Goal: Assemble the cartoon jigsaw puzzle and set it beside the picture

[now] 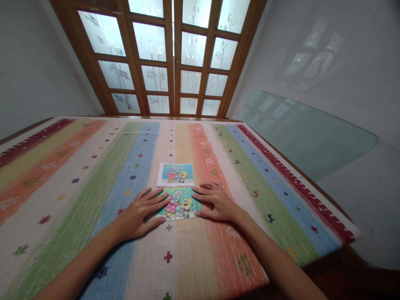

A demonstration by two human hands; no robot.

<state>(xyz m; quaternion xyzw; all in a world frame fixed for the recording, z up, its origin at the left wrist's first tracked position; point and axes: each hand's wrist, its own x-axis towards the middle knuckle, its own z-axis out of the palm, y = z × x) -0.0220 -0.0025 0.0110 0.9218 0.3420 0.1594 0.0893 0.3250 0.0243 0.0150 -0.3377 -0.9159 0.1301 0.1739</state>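
Observation:
A jigsaw puzzle (178, 205) with a cartoon picture lies flat on the striped tablecloth, its pieces joined into a rectangle. My left hand (142, 211) rests palm down with fingers spread, fingertips on the puzzle's left edge. On the opposite side, my right hand (217, 202) is also palm down and open, its fingertips touching the right edge. Just beyond the puzzle lies a printed picture card (176, 174) showing similar cartoon figures on a blue background. Parts of the puzzle's side edges are hidden under my fingers.
A tablecloth (168, 275) with coloured stripes and small printed motifs covers the table. Past its far edge stands a wooden door (174, 75) with frosted panes. White walls rise on both sides, and a greenish glassy panel (306, 133) is at the right.

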